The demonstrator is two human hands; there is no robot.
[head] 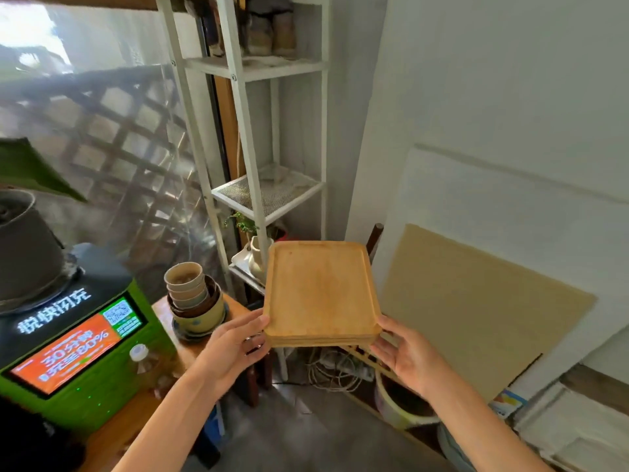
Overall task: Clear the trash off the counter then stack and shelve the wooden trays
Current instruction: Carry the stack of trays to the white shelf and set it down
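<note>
Trays [321, 291] stacked & gripped at near corners by your left hand [235, 349] + right hand [406, 357]; shelving on rack [272, 195] left.

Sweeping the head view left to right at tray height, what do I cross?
Green charging kiosk → stack of ceramic pots → left hand → stack of wooden trays → right hand → tan board leaning on the wall.

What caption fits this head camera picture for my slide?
Both hands, left hand and right hand, carry stacked wooden trays toward a white shelf rack.
</note>
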